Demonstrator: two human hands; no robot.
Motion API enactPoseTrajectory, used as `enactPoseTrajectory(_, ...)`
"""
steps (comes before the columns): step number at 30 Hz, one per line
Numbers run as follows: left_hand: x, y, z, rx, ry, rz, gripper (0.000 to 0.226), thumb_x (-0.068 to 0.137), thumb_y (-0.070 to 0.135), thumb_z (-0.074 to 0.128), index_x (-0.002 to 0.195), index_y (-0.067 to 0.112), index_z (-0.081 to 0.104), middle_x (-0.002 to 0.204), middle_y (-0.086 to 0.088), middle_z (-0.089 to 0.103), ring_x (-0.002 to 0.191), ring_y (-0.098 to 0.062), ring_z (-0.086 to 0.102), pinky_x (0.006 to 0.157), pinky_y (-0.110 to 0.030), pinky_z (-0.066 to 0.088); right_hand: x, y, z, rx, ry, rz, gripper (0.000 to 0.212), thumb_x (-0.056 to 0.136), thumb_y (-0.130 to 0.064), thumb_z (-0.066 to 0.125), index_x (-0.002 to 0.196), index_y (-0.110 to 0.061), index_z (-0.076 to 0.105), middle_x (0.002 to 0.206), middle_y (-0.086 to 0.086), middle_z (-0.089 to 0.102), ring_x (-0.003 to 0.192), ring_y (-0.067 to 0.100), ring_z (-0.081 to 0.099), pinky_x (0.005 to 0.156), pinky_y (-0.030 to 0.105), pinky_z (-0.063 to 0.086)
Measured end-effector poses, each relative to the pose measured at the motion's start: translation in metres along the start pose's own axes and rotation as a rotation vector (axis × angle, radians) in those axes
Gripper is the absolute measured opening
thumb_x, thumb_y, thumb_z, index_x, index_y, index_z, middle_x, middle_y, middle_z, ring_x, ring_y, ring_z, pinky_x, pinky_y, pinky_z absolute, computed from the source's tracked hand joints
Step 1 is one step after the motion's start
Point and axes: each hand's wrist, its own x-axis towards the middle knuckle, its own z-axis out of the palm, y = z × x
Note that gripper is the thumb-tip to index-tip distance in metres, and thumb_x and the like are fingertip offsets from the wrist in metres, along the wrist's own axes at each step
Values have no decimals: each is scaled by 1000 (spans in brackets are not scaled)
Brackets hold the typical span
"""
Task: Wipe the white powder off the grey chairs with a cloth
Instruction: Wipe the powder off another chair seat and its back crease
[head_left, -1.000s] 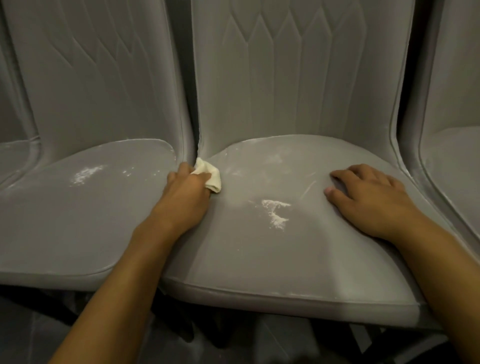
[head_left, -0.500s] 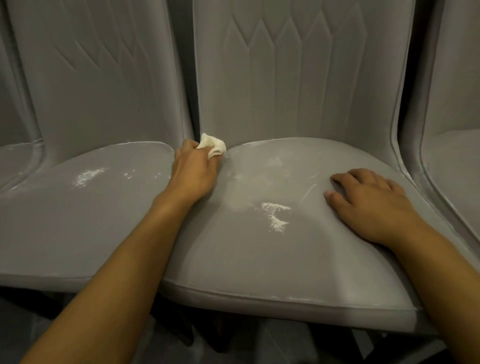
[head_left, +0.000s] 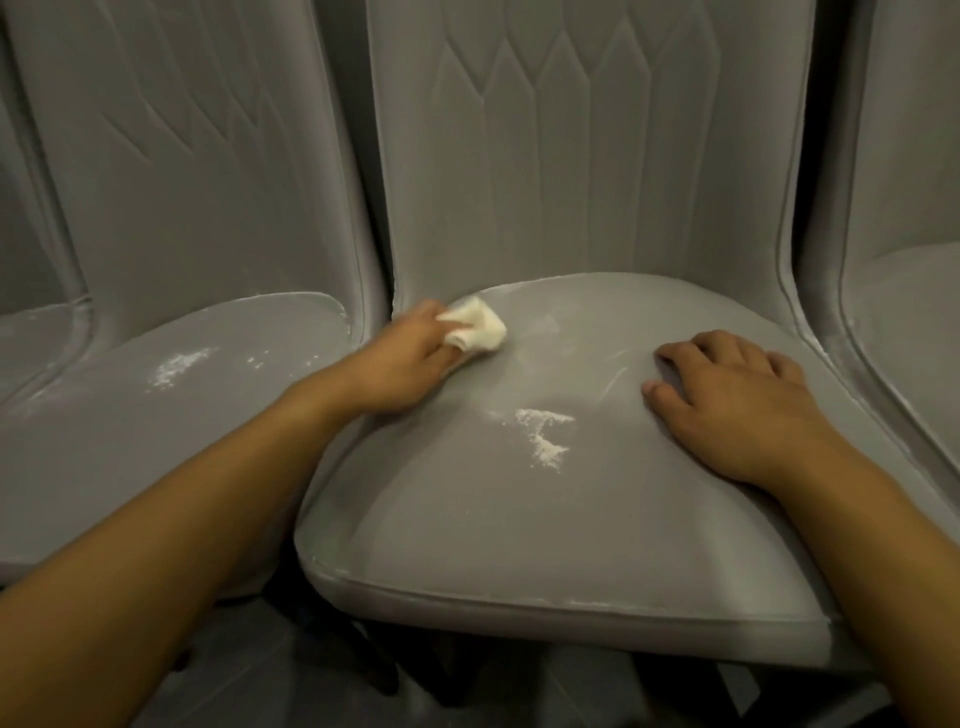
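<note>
Grey chairs are standing side by side, seats facing the camera. On the middle seat (head_left: 519, 519), the left hand (head_left: 400, 358) is gripping a bunched white cloth (head_left: 475, 330) and pressing it down at the back left corner. The right hand (head_left: 737, 402) is lying flat, fingers relaxed, by the right edge. Powder (head_left: 545, 434) is sitting mid-seat; more (head_left: 176, 366) is lying on the left seat (head_left: 130, 441).
</note>
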Motion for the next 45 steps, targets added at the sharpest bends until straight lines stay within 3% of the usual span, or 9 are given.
enactPoseTrajectory(5,43,-13,16,-3,109,-167,51,104,55,42,135,20,62,128,-16,56,123,-38,54,111,-44,39,0,0,2,16,-5,1,55,99,-56,26,147,-31,37,151,4,36,139,27,32,117,48,21)
enactPoseTrajectory(10,41,34,23,-81,-152,193,36,106,36,49,138,28,62,130,3,53,122,-8,50,110,-13,32,1,1,3,25,2,6,53,100,-54,26,146,-30,36,149,4,36,138,26,32,118,50,19)
enactPoseTrajectory(18,116,37,43,-78,-21,4,45,96,51,48,130,30,66,133,-11,59,129,-35,53,117,-45,36,2,4,1,70,8,3,51,100,-54,30,145,-32,38,148,2,36,138,24,31,117,48,18)
enactPoseTrajectory(23,84,66,44,-365,-219,102,39,102,47,58,139,35,62,156,14,42,143,2,35,115,-7,18,3,5,1,96,5,-5,51,99,-54,30,144,-31,38,145,2,37,136,24,32,116,48,17)
enactPoseTrajectory(29,15,73,18,-206,-366,143,29,89,47,62,111,34,74,118,17,54,106,2,56,91,-11,40,1,3,1,87,15,-6,50,100,-52,29,144,-30,39,145,3,38,137,24,33,116,49,17)
enactPoseTrajectory(33,27,62,8,-142,-35,129,14,105,28,53,97,25,65,99,11,56,93,-4,60,77,-12,37,0,4,3,98,23,-4,49,100,-52,30,143,-29,41,144,3,39,137,25,33,117,49,16)
enactPoseTrajectory(36,59,19,1,97,201,-154,41,108,32,41,126,3,64,118,-21,56,113,-42,56,92,-34,42,0,5,3,101,28,-5,50,100,-51,29,143,-29,41,145,3,39,137,25,32,118,49,16)
enactPoseTrajectory(39,65,-4,12,285,102,-428,51,108,42,35,147,13,49,144,-24,44,131,-46,38,111,-48,32,1,5,5,98,28,-6,50,100,-51,29,144,-29,40,146,3,38,139,25,31,118,50,16)
enactPoseTrajectory(45,43,11,7,-100,-87,-211,43,100,50,45,127,23,65,134,-4,58,128,-27,53,112,-40,38,3,4,5,84,28,-4,50,100,-51,29,142,-29,41,144,4,39,136,26,33,116,50,18)
